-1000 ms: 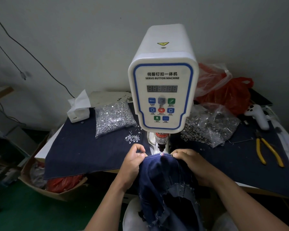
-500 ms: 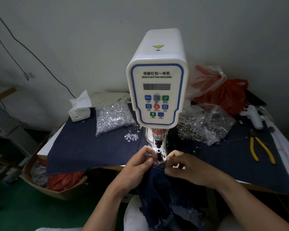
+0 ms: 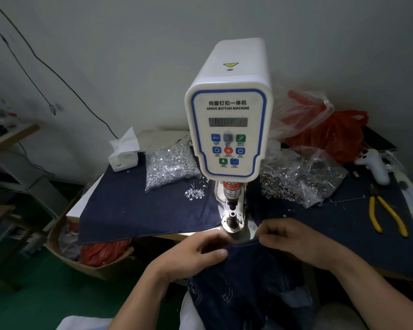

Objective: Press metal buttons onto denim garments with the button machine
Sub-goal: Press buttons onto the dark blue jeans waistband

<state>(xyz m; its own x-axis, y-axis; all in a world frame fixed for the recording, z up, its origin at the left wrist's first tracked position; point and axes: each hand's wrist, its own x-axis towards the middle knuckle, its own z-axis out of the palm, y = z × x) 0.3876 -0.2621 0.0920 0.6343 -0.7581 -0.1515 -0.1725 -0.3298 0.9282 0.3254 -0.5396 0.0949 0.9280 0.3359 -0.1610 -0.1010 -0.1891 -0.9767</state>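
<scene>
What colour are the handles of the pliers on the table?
Yellow; the pliers show best in the head view.

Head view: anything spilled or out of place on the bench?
Yes: a small cluster of loose silver metal studs lies on the dark denim mat, outside the clear plastic bag of studs, left of the white button machine.

Die gap: the punch (image 3: 231,204) is hanging above the lower die (image 3: 232,219), leaving a narrow opening.
Front: both hands (image 3: 196,252) (image 3: 293,241) and denim (image 3: 250,277) are crowding the approach.
Left: bare cloth (image 3: 134,210) is lying open before the bag of studs (image 3: 171,166).
Right: bag of buttons (image 3: 301,179) and pliers (image 3: 386,217) are blocking the table (image 3: 202,235).
</scene>
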